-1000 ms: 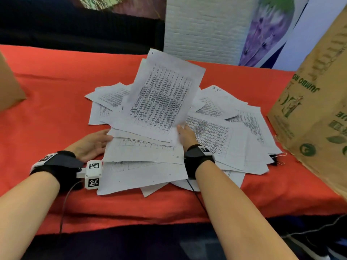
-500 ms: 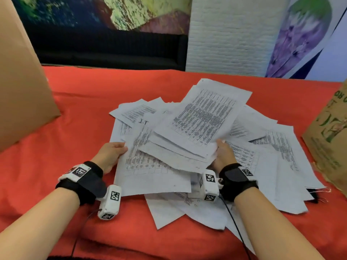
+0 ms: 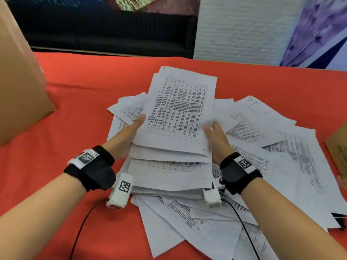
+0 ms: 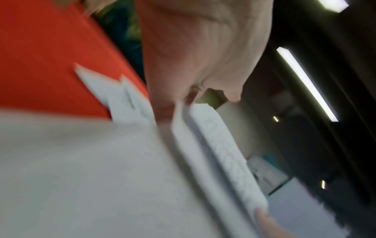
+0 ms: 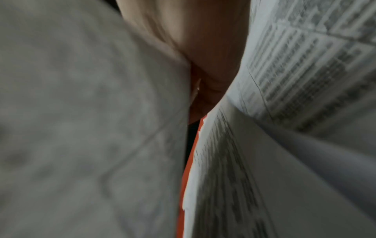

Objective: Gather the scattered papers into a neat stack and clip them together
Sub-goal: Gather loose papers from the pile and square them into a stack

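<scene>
At the far left edge of the table [image 3: 78, 87], with its red cloth, stood a plain brown cardboard box [image 3: 20, 76] with no print that I could see. My left hand [image 3: 125, 136] lay along the left side of the bundle of sheets [image 3: 178, 117] I had gathered, fingers nearly straight and pressed flat against the paper edges, thumb hidden under the pages. The bundle sat raised above the middle of the table, its top page a printed grid of small text too fine to read. My right hand [image 3: 216, 139] cupped the right side, fingers running beneath the sheets and thumb resting on top, so it held the bundle lightly and did not clamp it. The wrist views were blurred and showed only paper against skin.

To square the bundle well, I judged I should keep both palms parallel, tap the lower edges down on the table, and let stray pages slide into line before taking more. The loose papers [image 3: 281, 147] fanned out toward the right edge, one of them marked by hand with something like "1.T". A small dark object [image 3: 339, 220], perhaps the clip, peeked from under them near the right front corner. Another cardboard box [image 3: 338, 147] showed at the right edge, its print unreadable.
</scene>
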The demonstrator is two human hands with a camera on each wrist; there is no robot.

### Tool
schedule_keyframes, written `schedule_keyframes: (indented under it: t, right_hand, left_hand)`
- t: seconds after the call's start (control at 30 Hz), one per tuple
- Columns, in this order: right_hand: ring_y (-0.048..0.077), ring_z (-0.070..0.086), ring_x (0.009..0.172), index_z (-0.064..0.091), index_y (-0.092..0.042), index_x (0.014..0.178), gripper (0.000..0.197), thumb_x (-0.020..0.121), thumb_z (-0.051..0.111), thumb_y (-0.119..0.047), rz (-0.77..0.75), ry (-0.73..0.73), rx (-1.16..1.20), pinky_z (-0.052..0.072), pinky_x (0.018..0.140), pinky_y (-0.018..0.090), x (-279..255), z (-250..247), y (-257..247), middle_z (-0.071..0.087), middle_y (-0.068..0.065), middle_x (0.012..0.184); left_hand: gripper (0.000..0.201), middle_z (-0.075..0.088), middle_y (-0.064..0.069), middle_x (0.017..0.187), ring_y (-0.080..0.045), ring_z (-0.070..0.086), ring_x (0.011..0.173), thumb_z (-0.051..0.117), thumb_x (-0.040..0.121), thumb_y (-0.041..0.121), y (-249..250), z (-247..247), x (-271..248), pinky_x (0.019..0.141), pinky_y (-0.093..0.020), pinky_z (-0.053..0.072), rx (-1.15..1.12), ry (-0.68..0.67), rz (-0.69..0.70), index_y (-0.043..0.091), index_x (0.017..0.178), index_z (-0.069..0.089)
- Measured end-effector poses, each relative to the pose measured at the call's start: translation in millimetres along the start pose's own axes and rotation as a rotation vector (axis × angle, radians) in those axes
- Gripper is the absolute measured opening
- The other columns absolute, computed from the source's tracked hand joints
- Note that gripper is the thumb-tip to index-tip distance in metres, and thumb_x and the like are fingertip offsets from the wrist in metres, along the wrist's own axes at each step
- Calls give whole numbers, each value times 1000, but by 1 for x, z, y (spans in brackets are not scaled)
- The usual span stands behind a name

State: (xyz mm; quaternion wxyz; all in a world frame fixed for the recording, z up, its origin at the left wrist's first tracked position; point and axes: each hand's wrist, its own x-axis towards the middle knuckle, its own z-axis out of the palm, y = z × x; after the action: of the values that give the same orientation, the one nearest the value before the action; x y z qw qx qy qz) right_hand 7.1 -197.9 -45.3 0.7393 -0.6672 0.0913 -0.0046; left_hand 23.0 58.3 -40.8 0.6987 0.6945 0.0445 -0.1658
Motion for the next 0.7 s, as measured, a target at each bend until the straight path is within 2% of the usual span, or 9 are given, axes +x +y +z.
schedule_keyframes:
  t: [0.07,0.17,0.23,0.3,0.37,0.43,0.5,0.57,0.7]
  right_hand:
    - [20,63,103,41,-15,135,32,104,36,-17,-60,-34,-46,58,82,29,0,9,0,55,6,132]
    - [29,56,121,48,-21,120,23,100,44,-31,-235,-62,-136,44,104,52,2,14,-15,57,11,132]
    - [27,58,117,47,-24,113,13,100,47,-23,-383,-91,-130,42,105,54,1,13,-36,60,16,127]
    - [25,59,112,44,-21,118,24,99,45,-5,-511,-103,-97,44,104,51,0,10,-59,58,18,125]
    - [28,54,121,39,-18,126,34,97,44,1,-601,-129,-74,42,106,51,-5,9,-77,53,19,132]
    - [28,53,120,38,-21,126,36,98,40,3,-631,-170,-76,41,107,52,-11,9,-84,54,13,128]
    - [25,55,119,40,-25,121,33,99,45,-1,-603,-188,-97,42,106,51,-19,9,-82,56,7,126]
    - [23,59,119,41,-21,124,35,94,59,-17,-479,-186,-99,47,102,47,-26,6,-73,60,6,129]
    - [13,59,117,41,-20,135,72,76,78,-38,-278,-127,-196,48,100,36,-29,8,-40,59,-4,130]
  left_hand:
    - [51,61,-1,131,-23,59,116,66,82,47,3,0,0,103,-46,44,67,29,23,24,126,55]
    - [34,65,-7,122,-24,65,105,63,86,9,23,-2,4,91,-39,53,154,101,301,18,118,55]
    - [33,64,-2,115,-19,63,102,58,85,3,47,1,3,90,-37,53,179,135,529,23,111,52]
    - [34,61,5,111,-12,59,103,54,85,2,68,6,-1,94,-35,50,219,186,749,28,107,48]
    - [32,56,14,110,2,55,105,53,89,5,79,12,-2,97,-23,45,255,250,876,28,110,44]
    - [31,54,10,124,7,50,119,50,94,14,77,12,-2,103,-19,40,226,303,900,21,123,42]
    - [40,52,-6,132,-11,50,126,50,93,24,67,11,-5,107,-33,40,145,322,882,9,129,40]
    - [25,56,-5,120,-14,56,111,47,93,20,56,13,-12,96,-35,45,30,280,870,17,117,45]
    - [23,61,-2,121,-23,57,114,45,95,34,28,14,-3,98,-50,45,111,288,738,41,116,51]
